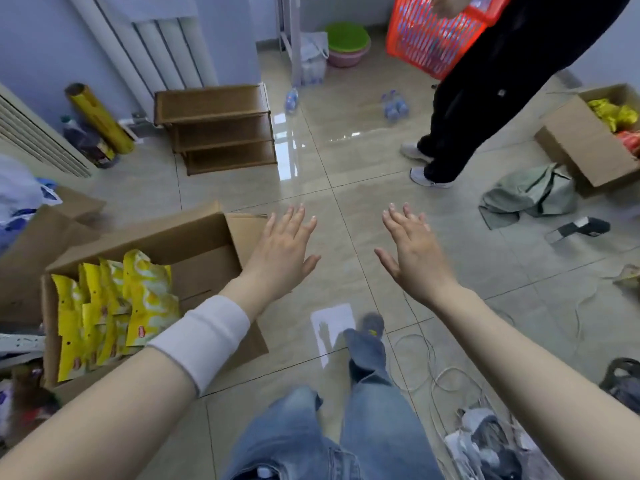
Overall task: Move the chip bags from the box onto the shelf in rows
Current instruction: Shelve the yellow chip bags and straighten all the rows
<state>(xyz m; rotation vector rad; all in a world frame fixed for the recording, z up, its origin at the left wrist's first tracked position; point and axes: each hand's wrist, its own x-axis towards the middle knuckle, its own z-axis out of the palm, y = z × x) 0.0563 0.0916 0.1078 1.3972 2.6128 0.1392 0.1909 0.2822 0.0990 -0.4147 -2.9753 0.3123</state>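
1. The left hand (282,251) and right hand (414,251) are held flat, fingers spread, nothing gripped.
2. The chip bags (114,313) are stood in the box (194,247), just left of the left hand.
3. The shelf (214,105) is seen beyond that hand, well apart.

Left grip (280,247): bare, palm down, fingers straight and spread, holding nothing.
Right grip (412,251): the same, level beside it, apart.
Arms (502,341): both stretched forward.
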